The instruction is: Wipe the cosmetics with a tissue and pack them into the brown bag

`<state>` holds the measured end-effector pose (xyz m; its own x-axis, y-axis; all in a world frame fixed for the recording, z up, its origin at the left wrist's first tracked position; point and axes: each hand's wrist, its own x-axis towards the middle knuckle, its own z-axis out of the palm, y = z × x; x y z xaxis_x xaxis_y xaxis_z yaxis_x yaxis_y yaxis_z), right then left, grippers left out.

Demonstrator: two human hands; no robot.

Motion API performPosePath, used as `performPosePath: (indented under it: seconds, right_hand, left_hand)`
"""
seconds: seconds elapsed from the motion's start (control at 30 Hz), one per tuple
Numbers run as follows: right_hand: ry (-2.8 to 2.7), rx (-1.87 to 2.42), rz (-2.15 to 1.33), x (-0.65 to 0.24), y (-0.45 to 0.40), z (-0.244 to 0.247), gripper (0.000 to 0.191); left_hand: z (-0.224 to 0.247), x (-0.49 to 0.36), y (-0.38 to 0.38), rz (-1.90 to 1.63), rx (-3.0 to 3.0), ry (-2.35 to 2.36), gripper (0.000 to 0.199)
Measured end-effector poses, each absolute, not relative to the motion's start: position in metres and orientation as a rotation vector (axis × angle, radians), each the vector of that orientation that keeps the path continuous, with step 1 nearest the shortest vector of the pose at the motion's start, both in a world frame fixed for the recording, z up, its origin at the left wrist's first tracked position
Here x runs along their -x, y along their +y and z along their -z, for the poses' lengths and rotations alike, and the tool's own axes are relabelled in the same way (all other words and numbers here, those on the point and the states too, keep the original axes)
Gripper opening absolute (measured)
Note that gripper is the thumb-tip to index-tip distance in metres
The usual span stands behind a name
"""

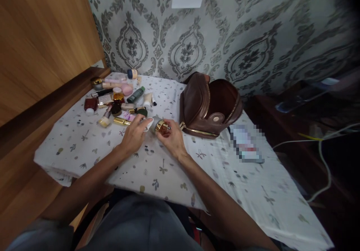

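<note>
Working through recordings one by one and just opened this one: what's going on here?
The person's bare right hand has a shiny gold-and-silver round container in its grip; the bare left hand, just beside it, holds a small white piece, possibly tissue. Both are over a white printed tablecloth. Small coloured bottles, jars and tubes are gathered beyond the left hand, and an open brown leather-look bag stands to the right.
</note>
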<state>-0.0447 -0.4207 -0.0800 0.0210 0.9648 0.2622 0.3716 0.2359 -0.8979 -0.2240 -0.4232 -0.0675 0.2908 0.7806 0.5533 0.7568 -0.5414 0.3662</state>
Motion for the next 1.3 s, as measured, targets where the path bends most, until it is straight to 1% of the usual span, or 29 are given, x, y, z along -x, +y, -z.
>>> performPosePath:
  seconds: [0.07, 0.23, 0.43, 0.6, 0.67, 0.8, 0.97, 1.1, 1.2, 1.3]
  right_hand:
    - [-1.506, 1.303, -0.767, 0.045, -0.421, 0.081, 0.05]
    - [-1.488, 1.341, -0.775, 0.046, -0.424, 0.072, 0.039]
    - [-1.486, 1.432, -0.767, 0.044, -0.425, 0.064, 0.039]
    - [-1.5, 1.36, -0.753, 0.042, -0.422, 0.071, 0.046]
    - [-1.502, 1.326, -0.761, 0.042, -0.422, 0.072, 0.044]
    - [-1.489, 1.327, -0.798, 0.043, -0.423, 0.073, 0.042]
    - [-1.527, 1.334, -0.723, 0.043, -0.423, 0.075, 0.041]
    - [-1.546, 1.308, -0.709, 0.04, -0.423, 0.079, 0.047]
    - [-1.554, 1.294, -0.733, 0.038, -0.422, 0.08, 0.045]
    - [-1.557, 1.269, -0.731, 0.038, -0.421, 0.082, 0.042]
  left_hand:
    - [0.068, 0.22, -0.43, -1.106, -2.521, 1.443, 0.051]
    - [0.068, 0.218, -0.434, -1.096, -2.568, 1.382, 0.053]
    - [0.069, 0.231, -0.417, -1.077, -2.437, 1.543, 0.047]
    - [0.073, 0.221, -0.434, -1.11, -2.505, 1.392, 0.055]
    - [0.074, 0.217, -0.438, -1.101, -2.544, 1.366, 0.056]
    - [0.073, 0.223, -0.429, -1.067, -2.516, 1.505, 0.052]
    - [0.074, 0.232, -0.42, -1.048, -2.479, 1.577, 0.053]
    - [0.075, 0.223, -0.429, -1.07, -2.533, 1.5, 0.05]
    - [0.075, 0.213, -0.438, -1.068, -2.592, 1.377, 0.05]
    - [0.076, 0.21, -0.438, -1.072, -2.594, 1.376, 0.05]
